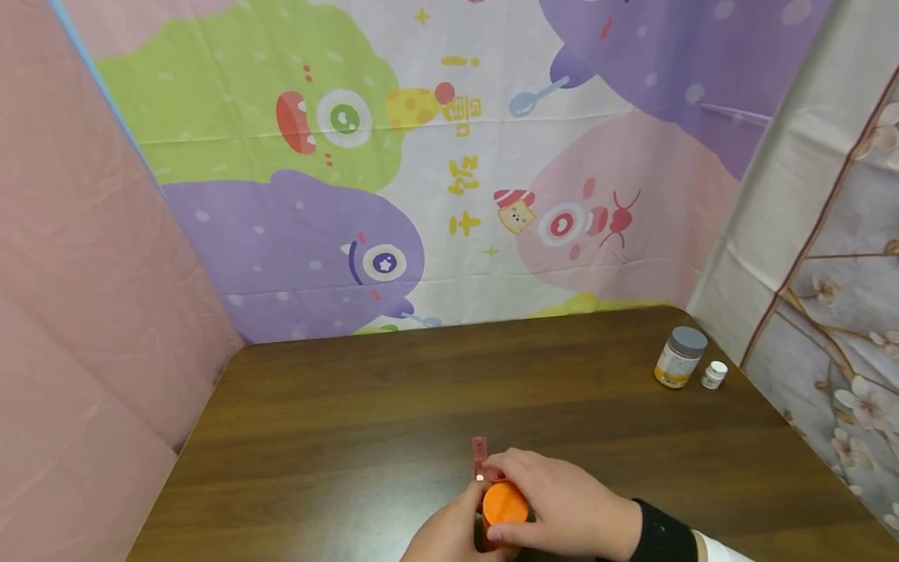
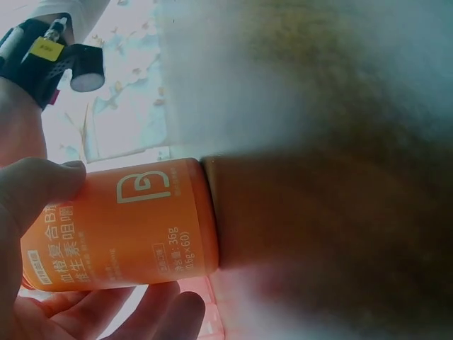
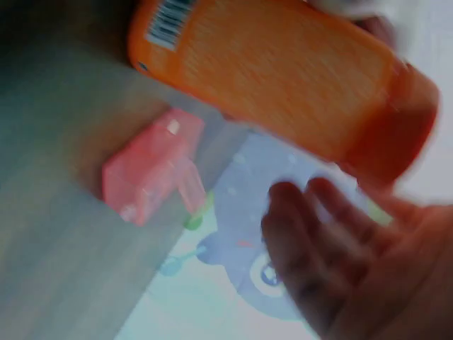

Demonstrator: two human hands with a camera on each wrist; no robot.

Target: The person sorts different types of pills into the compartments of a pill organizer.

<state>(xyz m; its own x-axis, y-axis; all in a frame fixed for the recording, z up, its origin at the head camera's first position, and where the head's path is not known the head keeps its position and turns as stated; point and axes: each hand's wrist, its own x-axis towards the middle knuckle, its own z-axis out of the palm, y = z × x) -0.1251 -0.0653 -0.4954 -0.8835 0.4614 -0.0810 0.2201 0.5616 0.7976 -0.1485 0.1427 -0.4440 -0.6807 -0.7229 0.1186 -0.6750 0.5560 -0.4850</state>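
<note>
An orange bottle (image 2: 141, 227) with an orange cap (image 1: 504, 503) is between my two hands at the table's near side. White lettering covers its side, and a barcode shows in the right wrist view. My left hand (image 1: 449, 527) grips the bottle from the left, its thumb close to the cap. From the right, my right hand (image 1: 562, 499) holds the cap, with its thumb on the near edge and fingers on the far side. Just beyond the bottle lies a pink translucent pill box (image 3: 152, 166), one lid raised, with a small white piece in it. My right fingers partly hide it.
A jar (image 1: 678, 361) with a grey lid stands at the back right of the brown wooden table (image 1: 337, 437). Next to it is a small white bottle (image 1: 713, 375). Printed cloth (image 1: 463, 289) hangs along the back edge, with more curtains at both sides.
</note>
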